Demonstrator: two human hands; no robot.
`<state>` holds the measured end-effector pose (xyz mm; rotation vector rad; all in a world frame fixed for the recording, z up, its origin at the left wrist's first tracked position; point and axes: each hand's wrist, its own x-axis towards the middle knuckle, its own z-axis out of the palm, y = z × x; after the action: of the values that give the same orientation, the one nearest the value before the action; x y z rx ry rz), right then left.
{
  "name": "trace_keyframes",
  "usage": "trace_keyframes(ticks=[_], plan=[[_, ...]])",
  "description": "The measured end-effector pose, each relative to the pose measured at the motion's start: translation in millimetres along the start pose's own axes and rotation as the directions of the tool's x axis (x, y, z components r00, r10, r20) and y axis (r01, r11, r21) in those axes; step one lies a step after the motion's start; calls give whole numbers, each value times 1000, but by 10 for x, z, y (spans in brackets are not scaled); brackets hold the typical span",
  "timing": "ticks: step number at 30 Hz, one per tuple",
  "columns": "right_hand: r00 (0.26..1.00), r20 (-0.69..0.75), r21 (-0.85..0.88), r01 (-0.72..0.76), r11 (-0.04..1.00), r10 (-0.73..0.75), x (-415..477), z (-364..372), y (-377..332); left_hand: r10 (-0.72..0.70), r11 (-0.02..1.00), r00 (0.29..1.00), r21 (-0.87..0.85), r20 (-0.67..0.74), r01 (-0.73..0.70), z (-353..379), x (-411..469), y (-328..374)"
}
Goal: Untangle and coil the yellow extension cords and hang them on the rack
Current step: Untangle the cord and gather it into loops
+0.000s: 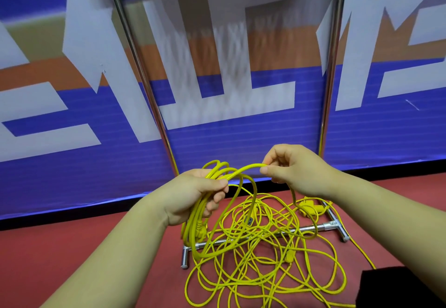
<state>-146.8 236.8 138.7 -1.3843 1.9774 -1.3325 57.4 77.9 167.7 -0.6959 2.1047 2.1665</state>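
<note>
In the left grip [200,194], coiled loops [196,225] of yellow cord are clasped; one strand [248,167] is pinched by the right grip [289,167]. The tangled cords [265,259] are spread on the red floor [72,259], across the base bar of the rack [334,224].

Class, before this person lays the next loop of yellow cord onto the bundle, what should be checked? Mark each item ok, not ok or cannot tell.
1. Left hand has a firm grip on the coil: ok.
2. Right hand pinches the strand being fed: ok.
3. Cord pile on the floor free of crossings: not ok, loops overlap.
4. Cord clear of the rack base bar: not ok, strands lie across it.
5. Hanging spot on the rack free: cannot tell, its top is out of view.
</note>
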Motion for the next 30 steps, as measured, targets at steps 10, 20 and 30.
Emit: trace_keyframes(ticks=[10, 20, 30], plan=[[989, 143, 76, -36, 996, 25, -39, 25, 63, 134, 987, 968, -57, -211, -149, 11, -62, 140], [970, 230, -210, -35, 977, 84, -23, 119, 177, 292, 909, 912, -214, -287, -358, -69, -103, 155], [987, 24, -18, -159, 987, 160, 22, 43, 191, 256, 942, 908, -124, -333, -311, -175, -34, 26]])
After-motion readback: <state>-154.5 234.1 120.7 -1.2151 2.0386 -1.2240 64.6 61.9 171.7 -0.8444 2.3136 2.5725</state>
